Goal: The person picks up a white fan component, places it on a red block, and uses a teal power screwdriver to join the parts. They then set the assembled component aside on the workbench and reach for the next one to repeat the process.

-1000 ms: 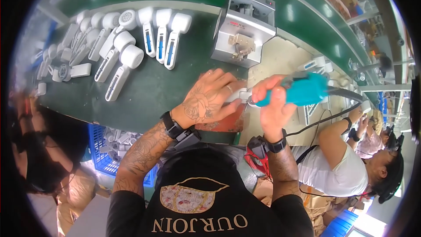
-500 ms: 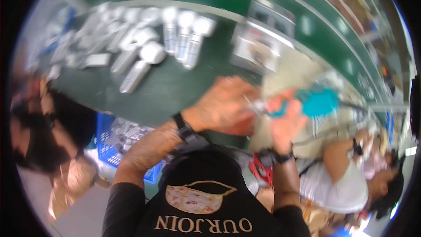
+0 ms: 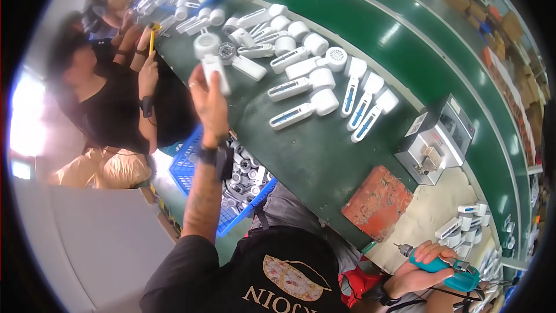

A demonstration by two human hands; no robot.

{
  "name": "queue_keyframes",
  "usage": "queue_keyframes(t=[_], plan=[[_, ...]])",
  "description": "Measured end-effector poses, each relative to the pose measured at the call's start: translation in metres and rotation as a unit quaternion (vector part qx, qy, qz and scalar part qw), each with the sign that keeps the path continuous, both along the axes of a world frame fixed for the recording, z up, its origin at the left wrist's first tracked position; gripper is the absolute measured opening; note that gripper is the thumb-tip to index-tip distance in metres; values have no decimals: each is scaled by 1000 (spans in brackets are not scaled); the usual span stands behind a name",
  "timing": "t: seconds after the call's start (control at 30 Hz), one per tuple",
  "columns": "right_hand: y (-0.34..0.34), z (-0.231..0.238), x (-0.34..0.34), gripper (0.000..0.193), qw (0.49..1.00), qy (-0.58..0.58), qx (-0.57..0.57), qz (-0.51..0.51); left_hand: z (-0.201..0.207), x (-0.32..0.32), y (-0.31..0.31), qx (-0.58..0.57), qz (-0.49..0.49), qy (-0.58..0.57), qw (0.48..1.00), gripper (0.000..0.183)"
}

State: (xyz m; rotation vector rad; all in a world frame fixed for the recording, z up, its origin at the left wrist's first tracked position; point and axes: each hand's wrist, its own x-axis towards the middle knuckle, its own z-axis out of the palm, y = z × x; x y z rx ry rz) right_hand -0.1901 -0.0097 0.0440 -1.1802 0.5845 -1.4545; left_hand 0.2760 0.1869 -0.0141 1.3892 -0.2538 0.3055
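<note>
My left hand [image 3: 209,101] reaches over the far left part of the table, its thumb and fingers closed on the handle of a white handheld device [image 3: 207,46] with a round head. Just beside that one lies another white device [image 3: 246,67], its head showing a dark round opening. At the lower right, my right hand [image 3: 414,272] is wrapped round a teal electric screwdriver [image 3: 460,277], whose bit points left. Several similar white devices [image 3: 298,116] lie in rows on the green table [image 3: 289,156], some with a blue strip in the handle.
A worn red block [image 3: 379,203] lies near the table's front edge, with a grey box-shaped fixture [image 3: 425,153] behind it. A blue basket [image 3: 188,162] of white and grey parts stands below the table. Co-workers sit at the left; more devices [image 3: 463,226] are piled at the right.
My hands have moved apart from close together over the table's front. The left has gone far left to a white device; the right has gone lower right with the screwdriver. My view has turned.
</note>
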Motion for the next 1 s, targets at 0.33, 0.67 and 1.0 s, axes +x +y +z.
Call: queue_keyframes(t=[0.33, 0.67, 1.0], plan=[[2, -17, 9, 62, 998, 57, 10, -11, -23, 99, 20, 548, 213, -326, 740, 58], [18, -16, -44, 68, 992, 113, 17, -57, 16, -326, -249, 120, -637, -307, 697, 38], [33, -16, -77, 68, 993, 95, 10, -73, -30, -429, -380, 303, -736, -249, 552, 59]])
